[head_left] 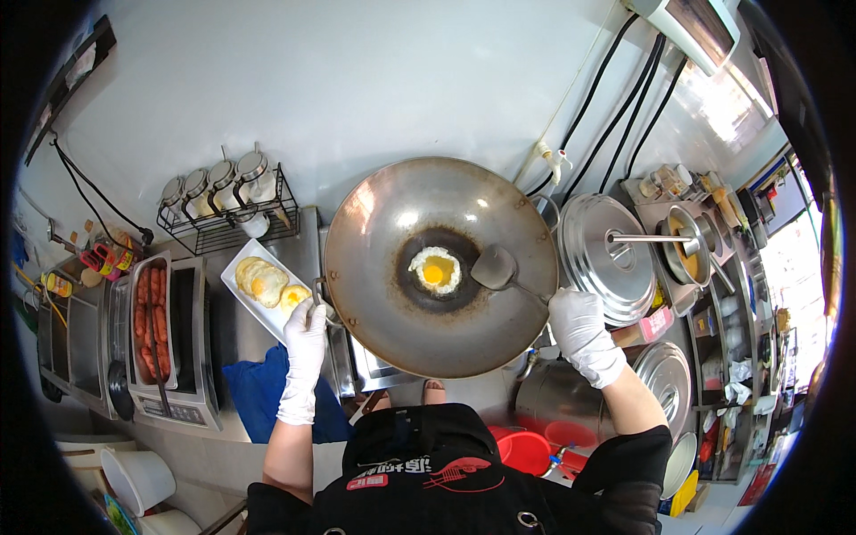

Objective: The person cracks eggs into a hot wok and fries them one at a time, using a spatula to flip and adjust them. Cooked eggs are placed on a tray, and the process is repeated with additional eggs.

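A large steel wok (374, 328) stands in front of me with a single egg (436, 271) at its bottom, the white set around a yellow yolk. My right hand (582, 334), in a white glove, is closed on the handle of a metal wok spatula (495, 267); the blade rests inside the wok, just right of the egg. My left hand (305, 348), also gloved, is at the wok's left loop handle (319, 291), its fingers bent around it. Beside that hand, a white rectangular plate (239, 271) holds several fried eggs (263, 282).
Left are a blue cloth (257, 394), a wire rack (200, 237) of lidded jars and a tray of sausages (154, 321). Right of the wok lie a large steel lid (588, 267) and a pan (682, 247). Below right stand a steel pot (562, 394) and red buckets (525, 451).
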`<state>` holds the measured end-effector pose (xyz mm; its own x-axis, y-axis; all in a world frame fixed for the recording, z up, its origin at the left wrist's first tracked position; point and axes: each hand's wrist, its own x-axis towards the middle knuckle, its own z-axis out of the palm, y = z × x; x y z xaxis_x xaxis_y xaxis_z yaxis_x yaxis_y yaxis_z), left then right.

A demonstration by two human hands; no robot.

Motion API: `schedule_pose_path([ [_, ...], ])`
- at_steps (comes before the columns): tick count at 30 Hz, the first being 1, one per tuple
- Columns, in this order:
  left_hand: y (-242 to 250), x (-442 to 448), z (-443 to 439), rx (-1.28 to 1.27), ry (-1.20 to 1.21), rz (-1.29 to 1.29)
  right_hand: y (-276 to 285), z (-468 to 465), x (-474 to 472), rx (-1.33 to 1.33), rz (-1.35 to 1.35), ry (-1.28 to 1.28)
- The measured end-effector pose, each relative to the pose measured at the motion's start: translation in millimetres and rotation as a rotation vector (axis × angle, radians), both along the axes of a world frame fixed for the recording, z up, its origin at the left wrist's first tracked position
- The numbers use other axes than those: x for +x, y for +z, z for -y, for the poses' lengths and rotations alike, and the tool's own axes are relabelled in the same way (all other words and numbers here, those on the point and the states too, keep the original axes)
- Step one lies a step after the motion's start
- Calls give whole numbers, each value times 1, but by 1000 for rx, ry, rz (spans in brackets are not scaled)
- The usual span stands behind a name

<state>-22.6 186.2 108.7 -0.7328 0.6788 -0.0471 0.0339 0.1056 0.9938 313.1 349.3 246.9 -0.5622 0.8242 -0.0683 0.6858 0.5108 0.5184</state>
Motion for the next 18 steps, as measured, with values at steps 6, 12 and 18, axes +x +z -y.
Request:
schedule_pose_path([
  [6,-2,0,0,20,-14,33,-20,5,-11,-65,-51,30],
  [12,7,2,-1,-10,-18,-41,-103,4,-24,113,-305,11],
  [18,20,6,0,-19,-14,-118,-128,-10,-28,146,-441,37],
])
